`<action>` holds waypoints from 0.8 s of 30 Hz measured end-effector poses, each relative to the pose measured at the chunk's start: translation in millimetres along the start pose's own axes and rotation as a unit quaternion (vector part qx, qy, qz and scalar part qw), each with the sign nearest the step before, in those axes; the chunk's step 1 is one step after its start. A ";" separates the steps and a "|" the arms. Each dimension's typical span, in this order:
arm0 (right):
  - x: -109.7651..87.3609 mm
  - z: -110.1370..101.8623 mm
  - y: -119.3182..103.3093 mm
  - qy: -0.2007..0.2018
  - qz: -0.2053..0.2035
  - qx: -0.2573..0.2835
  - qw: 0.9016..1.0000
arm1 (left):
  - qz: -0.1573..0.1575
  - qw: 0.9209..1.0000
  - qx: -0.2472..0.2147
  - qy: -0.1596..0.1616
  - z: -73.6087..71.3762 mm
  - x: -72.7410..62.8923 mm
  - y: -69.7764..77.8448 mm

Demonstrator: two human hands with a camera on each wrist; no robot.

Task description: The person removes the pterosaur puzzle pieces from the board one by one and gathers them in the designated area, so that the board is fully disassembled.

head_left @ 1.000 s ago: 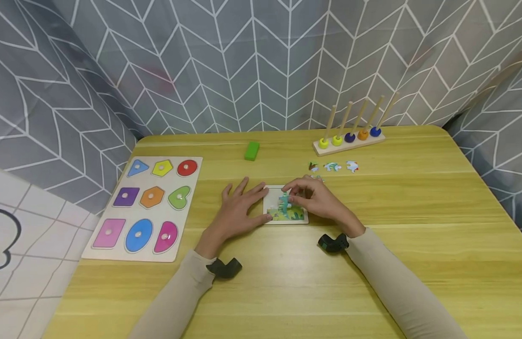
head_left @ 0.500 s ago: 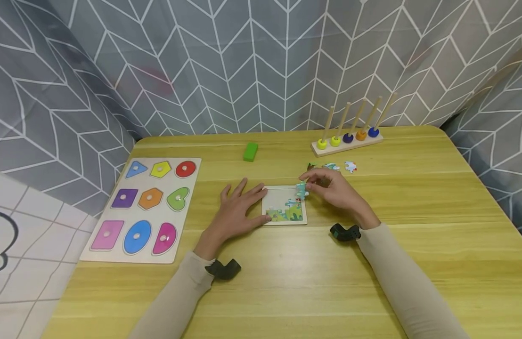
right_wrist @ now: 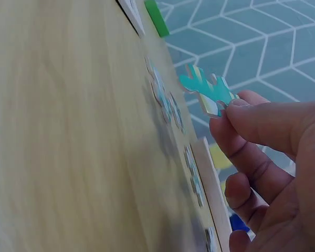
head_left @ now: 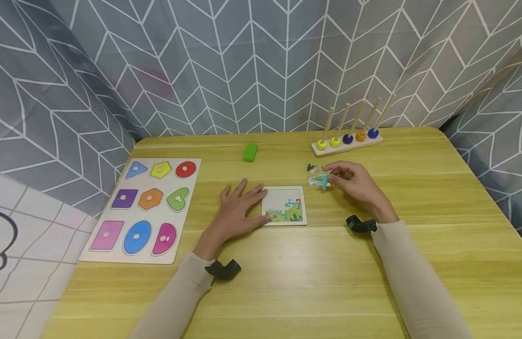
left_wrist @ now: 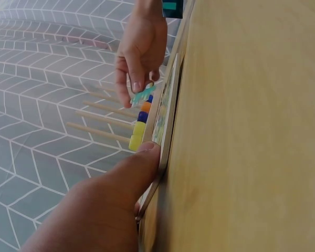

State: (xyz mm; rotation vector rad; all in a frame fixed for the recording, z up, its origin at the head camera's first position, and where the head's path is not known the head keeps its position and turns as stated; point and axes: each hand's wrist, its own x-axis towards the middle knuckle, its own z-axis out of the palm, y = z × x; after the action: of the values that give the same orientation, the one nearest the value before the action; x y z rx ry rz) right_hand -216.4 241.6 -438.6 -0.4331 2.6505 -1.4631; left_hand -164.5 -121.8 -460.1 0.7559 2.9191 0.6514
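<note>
My right hand (head_left: 359,184) pinches a teal jigsaw piece (right_wrist: 206,90) between thumb and finger, raised off the table in the right wrist view. Below and beside it lie several loose jigsaw pieces (head_left: 312,168), some partly covered by the hand in the head view. A square jigsaw tray (head_left: 274,197) sits mid-table. Its bottom row is filled with green pieces (head_left: 282,215), and some more fitted pieces stand at the right side. My left hand (head_left: 234,215) rests at the tray's left edge with spread fingers, the thumb touching the lower left corner.
At the left lies a shape board (head_left: 185,235) with several coloured knobbed shapes. A green block (head_left: 250,152) lies near the back edge. Back right stands a peg rack (head_left: 346,147) with coloured beads. A patterned curtain (head_left: 269,66) hangs behind the table.
My right hand has carried the teal piece from over the tray out to the right, above the loose pieces. The left hand has stayed at the tray.
</note>
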 end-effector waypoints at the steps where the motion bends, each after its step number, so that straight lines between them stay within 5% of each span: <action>1: -0.4 -1.6 1.1 0.002 0.000 -0.004 1.000 | 0.000 1.000 0.000 0.000 0.0 0.0 0.0; 14: -3.4 -11.6 7.7 0.006 0.023 -0.052 0.998 | -0.001 1.000 -0.001 -0.003 -0.4 0.3 0.2; 24: -1.9 -13.1 11.7 0.022 -0.011 -0.100 0.995 | -0.004 1.000 -0.001 -0.003 -1.1 -0.2 1.7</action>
State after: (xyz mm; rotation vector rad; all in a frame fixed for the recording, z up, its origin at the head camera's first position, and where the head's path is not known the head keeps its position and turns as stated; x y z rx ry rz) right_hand -219.8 258.7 -441.5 -0.4519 2.8492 -1.2300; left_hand -163.7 -121.0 -458.4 0.7458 2.9140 0.6492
